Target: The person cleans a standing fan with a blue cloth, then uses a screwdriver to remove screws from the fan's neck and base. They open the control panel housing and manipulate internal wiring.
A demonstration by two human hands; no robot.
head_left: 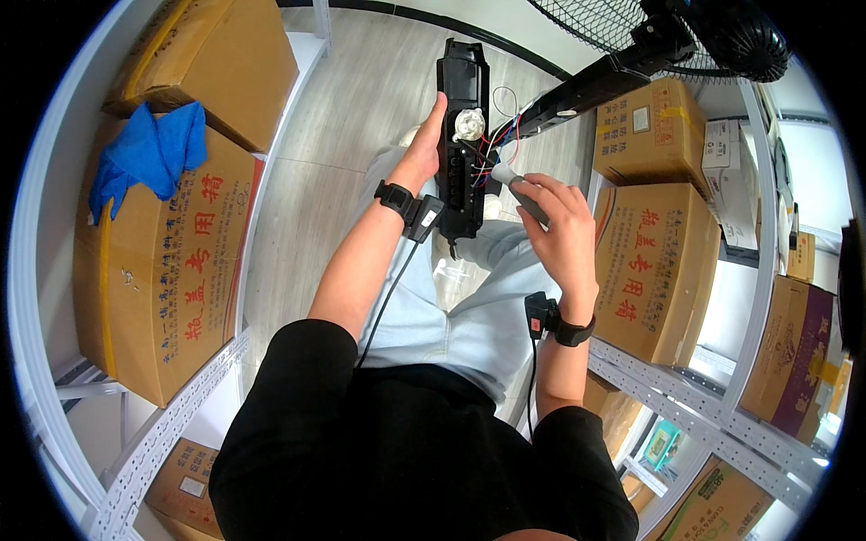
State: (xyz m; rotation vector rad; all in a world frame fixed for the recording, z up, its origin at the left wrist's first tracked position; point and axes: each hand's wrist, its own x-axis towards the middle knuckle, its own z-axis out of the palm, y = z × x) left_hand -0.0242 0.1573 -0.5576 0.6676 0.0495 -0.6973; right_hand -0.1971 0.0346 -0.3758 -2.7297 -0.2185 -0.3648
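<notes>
A long black plastic fan housing (462, 68) stands upright between my knees, its inner side showing. My left hand (428, 149) grips its left edge, the fingers partly hidden behind it. A white round part (469, 124) sits in the housing, and thin red, blue, white and black wires (492, 149) run out on its right. My right hand (559, 216) is closed around a grey-handled tool (530, 200) with a pale, rounded end like a brush head. That end is at the wires, beside the housing; whether it touches them I cannot tell.
A black fan pole (577, 95) slants from the wires to a wire fan grille (591, 22) at the upper right. Shelves with cardboard boxes (171, 270) (654, 266) flank me on both sides. A blue cloth (149, 158) lies on the left boxes.
</notes>
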